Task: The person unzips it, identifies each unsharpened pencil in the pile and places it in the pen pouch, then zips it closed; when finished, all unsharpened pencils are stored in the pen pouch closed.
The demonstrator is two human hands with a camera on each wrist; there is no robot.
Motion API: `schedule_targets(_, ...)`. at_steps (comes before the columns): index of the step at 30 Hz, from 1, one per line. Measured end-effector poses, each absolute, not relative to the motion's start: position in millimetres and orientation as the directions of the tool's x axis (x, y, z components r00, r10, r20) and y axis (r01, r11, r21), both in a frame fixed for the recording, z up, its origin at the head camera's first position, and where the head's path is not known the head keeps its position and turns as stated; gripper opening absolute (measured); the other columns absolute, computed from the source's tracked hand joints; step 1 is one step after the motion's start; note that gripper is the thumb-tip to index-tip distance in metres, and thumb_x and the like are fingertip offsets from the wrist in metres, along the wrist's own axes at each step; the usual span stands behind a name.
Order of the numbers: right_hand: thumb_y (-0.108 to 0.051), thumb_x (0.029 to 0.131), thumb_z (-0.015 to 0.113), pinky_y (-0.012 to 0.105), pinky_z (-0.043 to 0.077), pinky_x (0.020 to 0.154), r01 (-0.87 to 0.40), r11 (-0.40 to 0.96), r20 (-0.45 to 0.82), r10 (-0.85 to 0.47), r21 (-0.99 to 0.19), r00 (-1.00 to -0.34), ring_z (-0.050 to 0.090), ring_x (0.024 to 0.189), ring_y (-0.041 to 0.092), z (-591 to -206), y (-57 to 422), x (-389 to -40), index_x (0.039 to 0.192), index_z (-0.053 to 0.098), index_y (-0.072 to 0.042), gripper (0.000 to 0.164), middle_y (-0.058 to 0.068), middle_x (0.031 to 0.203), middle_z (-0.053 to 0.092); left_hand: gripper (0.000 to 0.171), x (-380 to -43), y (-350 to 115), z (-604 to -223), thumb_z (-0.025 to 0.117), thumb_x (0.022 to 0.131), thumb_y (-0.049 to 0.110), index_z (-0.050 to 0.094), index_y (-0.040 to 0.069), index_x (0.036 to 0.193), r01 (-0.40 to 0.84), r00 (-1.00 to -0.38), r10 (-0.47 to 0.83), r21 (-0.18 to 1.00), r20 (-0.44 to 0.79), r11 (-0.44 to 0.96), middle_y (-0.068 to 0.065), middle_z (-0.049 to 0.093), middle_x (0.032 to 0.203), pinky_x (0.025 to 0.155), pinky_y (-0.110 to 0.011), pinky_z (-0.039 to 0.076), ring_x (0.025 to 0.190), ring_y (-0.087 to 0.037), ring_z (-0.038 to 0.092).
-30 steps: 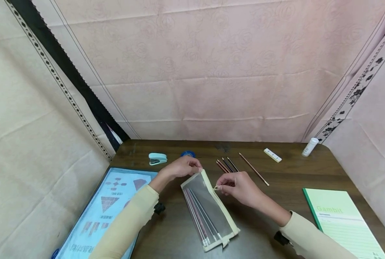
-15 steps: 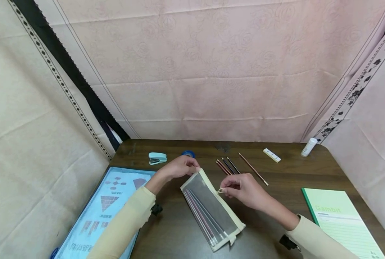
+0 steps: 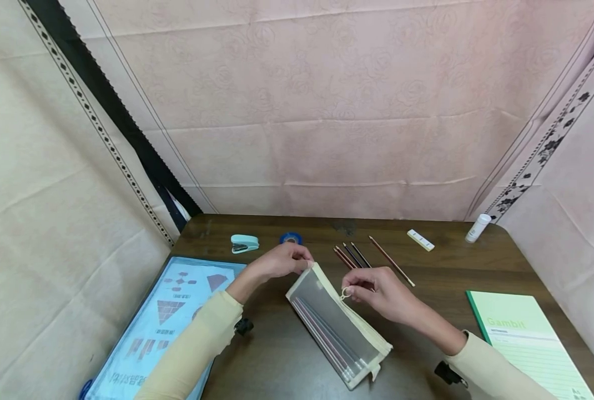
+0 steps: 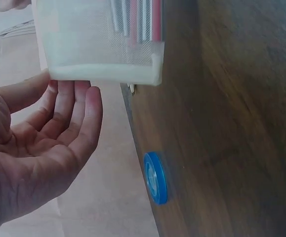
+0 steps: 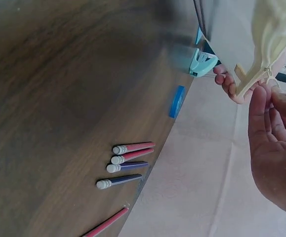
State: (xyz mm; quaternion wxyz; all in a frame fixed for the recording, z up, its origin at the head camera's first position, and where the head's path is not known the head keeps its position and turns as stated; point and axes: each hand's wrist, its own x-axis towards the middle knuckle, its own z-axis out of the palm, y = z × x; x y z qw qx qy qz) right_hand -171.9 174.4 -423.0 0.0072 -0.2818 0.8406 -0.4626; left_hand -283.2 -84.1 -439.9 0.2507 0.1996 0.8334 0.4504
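Note:
A mesh pencil pouch with cream edging hangs tilted above the table, several pencils visible through its mesh. My left hand pinches its upper corner; the left wrist view shows that thumb at the pouch's edge, with the fingers behind. Along the cream zipper side, my right hand pinches the looped zipper pull between thumb and fingertips. In the right wrist view the zipper edge lies right beside these fingertips.
Several loose pencils lie behind the right hand, with one more pencil apart. A blue tape roll, mint stapler, white eraser and glue stick line the back. A blue folder and green notebook flank the hands.
My right hand has shifted a little right and toward me with the zipper pull. The pouch's lower end has swung to the right, while my left hand keeps its corner almost in place.

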Motion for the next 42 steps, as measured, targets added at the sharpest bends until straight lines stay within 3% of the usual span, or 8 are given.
schedule_targets(8, -0.004, 0.087, 0.067, 0.024, 0.053, 0.057, -0.487, 0.429, 0.258, -0.488, -0.761, -0.834, 0.063, 0.065, 0.015, -421.8, 175.9, -170.7, 0.086, 0.067, -0.012, 0.008, 0.009, 0.075, 0.068, 0.012, -288.0, -89.5, -446.4, 0.058, 0.097, 0.022, 0.068, 0.017, 0.098, 0.113, -0.826, 0.522, 0.846, -0.211, 0.521, -0.005, 0.066, 0.1, 0.089, -0.05, 0.054, 0.089, -0.019, 0.066)
schedule_targets(16, -0.017, 0.088, 0.068, 0.023, 0.052, 0.058, -0.523, 0.432, 0.286, -0.502, -0.735, -0.816, 0.062, 0.065, 0.007, -438.9, 191.5, -179.7, 0.087, 0.067, -0.022, 0.005, -0.002, 0.073, 0.067, 0.015, -285.8, -98.8, -441.2, 0.057, 0.097, 0.026, 0.068, 0.016, 0.1, 0.089, -0.849, 0.479, 0.833, -0.224, 0.547, -0.006, 0.064, 0.098, 0.089, -0.047, 0.054, 0.089, -0.019, 0.065)
schedule_targets(23, -0.015, 0.088, 0.07, 0.024, 0.054, 0.06, -0.51, 0.413, 0.278, -0.502, -0.755, -0.819, 0.063, 0.067, 0.005, -439.2, 200.2, -175.2, 0.088, 0.069, -0.021, 0.006, -0.002, 0.076, 0.07, 0.016, -287.2, -105.5, -441.8, 0.056, 0.097, 0.025, 0.068, 0.015, 0.1, 0.085, -0.873, 0.44, 0.825, -0.208, 0.559, -0.005, 0.065, 0.097, 0.088, -0.047, 0.054, 0.087, -0.017, 0.065)
schedule_targets(32, -0.022, 0.084, 0.074, 0.022, 0.053, 0.06, -0.509, 0.48, 0.305, -0.441, -0.714, -0.844, 0.064, 0.071, 0.0, -438.1, 211.5, -168.8, 0.088, 0.073, -0.028, 0.007, -0.016, 0.082, 0.072, 0.016, -289.7, -118.8, -444.9, 0.057, 0.097, 0.023, 0.067, 0.01, 0.099, 0.038, -0.888, 0.395, 0.821, -0.233, 0.569, -0.007, 0.065, 0.099, 0.088, -0.047, 0.054, 0.09, -0.021, 0.065)
schedule_targets(42, -0.017, 0.083, 0.075, 0.018, 0.054, 0.068, -0.585, 0.456, 0.374, -0.473, -0.67, -0.798, 0.068, 0.082, 0.0, -440.2, 218.1, -164.0, 0.087, 0.074, -0.026, 0.011, -0.014, 0.088, 0.073, 0.018, -293.7, -128.8, -450.9, 0.057, 0.097, 0.022, 0.067, 0.007, 0.1, 0.015, -0.892, 0.367, 0.793, -0.265, 0.609, -0.008, 0.065, 0.097, 0.087, -0.045, 0.055, 0.091, -0.023, 0.065)
